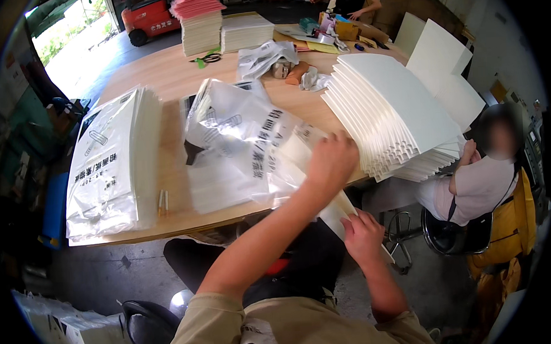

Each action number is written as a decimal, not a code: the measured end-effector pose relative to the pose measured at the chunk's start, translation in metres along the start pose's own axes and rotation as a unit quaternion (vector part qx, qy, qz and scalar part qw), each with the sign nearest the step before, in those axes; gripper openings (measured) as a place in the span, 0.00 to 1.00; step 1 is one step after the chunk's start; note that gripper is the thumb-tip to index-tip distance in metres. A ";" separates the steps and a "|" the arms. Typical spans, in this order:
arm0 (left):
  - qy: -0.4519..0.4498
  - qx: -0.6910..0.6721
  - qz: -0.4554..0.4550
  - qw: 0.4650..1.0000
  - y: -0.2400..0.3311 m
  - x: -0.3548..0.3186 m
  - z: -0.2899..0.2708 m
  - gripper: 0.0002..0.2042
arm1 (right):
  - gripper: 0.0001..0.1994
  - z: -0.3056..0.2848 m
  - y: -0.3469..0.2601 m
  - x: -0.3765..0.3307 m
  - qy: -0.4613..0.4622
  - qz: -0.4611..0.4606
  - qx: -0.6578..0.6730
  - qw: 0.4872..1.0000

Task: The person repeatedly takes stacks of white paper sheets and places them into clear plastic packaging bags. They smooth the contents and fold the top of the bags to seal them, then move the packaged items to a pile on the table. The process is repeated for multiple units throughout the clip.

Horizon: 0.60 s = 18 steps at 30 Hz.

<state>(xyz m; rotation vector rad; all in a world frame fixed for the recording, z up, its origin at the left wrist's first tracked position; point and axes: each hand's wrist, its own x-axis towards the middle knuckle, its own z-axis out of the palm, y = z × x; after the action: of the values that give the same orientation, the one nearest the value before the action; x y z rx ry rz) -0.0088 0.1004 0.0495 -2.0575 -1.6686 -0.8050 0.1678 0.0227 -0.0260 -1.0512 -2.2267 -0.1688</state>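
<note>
A clear plastic bag [240, 133] with black print lies puffed up on the table in front of me. My left hand [333, 161] is closed at the bag's right end, its fingertips partly hidden, and seems to pinch the plastic there. A thin stack of white paper [335, 223] slants from the bag's end down past the table's front edge. Around the lower part of that paper, my right hand [364, 234] is closed, thumb on top. More flat plastic bags [212, 190] lie under the puffed one.
On the wooden table [171, 72], filled bags [106, 161] are piled left and fanned white paper stacks [395, 99] stand right. Scissors [209, 58], pink-topped paper [198, 21] and two cigarettes [163, 203] lie about. One person [485, 175] sits at right; another stands behind the table. A red forklift [149, 17] is beyond.
</note>
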 end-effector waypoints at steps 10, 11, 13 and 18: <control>-0.042 -0.071 0.191 0.978 0.071 -0.009 0.012 0.06 | 0.17 0.019 0.010 0.019 -0.016 0.086 -0.002 0.996; -0.033 -0.067 0.204 0.976 0.069 -0.008 0.014 0.06 | 0.17 0.020 0.008 0.023 -0.001 0.072 -0.004 0.997; -0.055 -0.079 0.204 0.974 0.064 -0.010 0.013 0.07 | 0.18 0.020 0.006 0.025 -0.048 0.142 0.032 0.988; 0.148 -0.273 0.106 0.945 0.003 -0.068 -0.039 0.34 | 0.06 0.023 0.018 0.025 0.040 0.226 0.422 0.877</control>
<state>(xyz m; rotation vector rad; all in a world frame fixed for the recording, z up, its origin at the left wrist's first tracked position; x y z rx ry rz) -0.0232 0.0241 0.0362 -2.2582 -1.1170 -1.5415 0.1580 0.0594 -0.0316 -0.9723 -1.6145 0.8712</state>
